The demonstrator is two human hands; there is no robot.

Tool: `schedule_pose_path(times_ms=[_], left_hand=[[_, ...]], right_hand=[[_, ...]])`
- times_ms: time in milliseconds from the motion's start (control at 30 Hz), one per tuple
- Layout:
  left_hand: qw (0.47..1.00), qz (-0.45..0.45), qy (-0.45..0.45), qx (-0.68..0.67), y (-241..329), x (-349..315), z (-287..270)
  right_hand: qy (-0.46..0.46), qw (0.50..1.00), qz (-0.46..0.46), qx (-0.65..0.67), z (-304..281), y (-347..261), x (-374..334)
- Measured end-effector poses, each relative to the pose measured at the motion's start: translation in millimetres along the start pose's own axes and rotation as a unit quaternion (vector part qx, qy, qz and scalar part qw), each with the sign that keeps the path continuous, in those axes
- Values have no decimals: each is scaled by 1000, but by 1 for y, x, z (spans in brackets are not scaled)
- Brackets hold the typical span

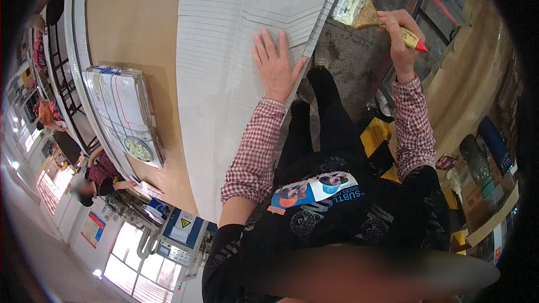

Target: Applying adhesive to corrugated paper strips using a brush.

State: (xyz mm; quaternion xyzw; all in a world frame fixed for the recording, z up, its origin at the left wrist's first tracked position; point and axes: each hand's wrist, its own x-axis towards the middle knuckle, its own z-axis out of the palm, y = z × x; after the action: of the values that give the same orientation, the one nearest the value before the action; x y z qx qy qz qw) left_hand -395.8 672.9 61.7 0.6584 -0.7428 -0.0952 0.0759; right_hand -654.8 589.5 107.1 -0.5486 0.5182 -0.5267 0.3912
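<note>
My left hand lies flat, fingers spread, on overlapped pale grey sheets fanned so that their edges show as many thin lines. In my right hand is a flat paintbrush, gripped by its yellow handle with a red tip. White paste-like stuff coats its bristles, which point left towards the sheets' right edge. The brush is apart from the sheets, above the dark floor. Both forearms wear red-and-white checked sleeves.
A strapped bundle of printed sheets rests on the brown board at left. Brown paper and an open carton with bottles stand at right. Another person works at far left, near a blue-and-white machine.
</note>
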Motion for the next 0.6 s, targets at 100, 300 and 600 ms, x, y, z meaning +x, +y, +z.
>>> schedule_pose_path(times_ms=[100, 300, 600], left_hand=[[999, 24, -10, 23, 0, 0, -2], [996, 82, -29, -19, -14, 14, -15], [996, 89, -18, 0, -15, 20, -17]], right_hand=[[5, 999, -41, -14, 6, 5, -2], [6, 992, -113, -57, 20, 14, -19], [-29, 996, -72, -51, 30, -18, -74]])
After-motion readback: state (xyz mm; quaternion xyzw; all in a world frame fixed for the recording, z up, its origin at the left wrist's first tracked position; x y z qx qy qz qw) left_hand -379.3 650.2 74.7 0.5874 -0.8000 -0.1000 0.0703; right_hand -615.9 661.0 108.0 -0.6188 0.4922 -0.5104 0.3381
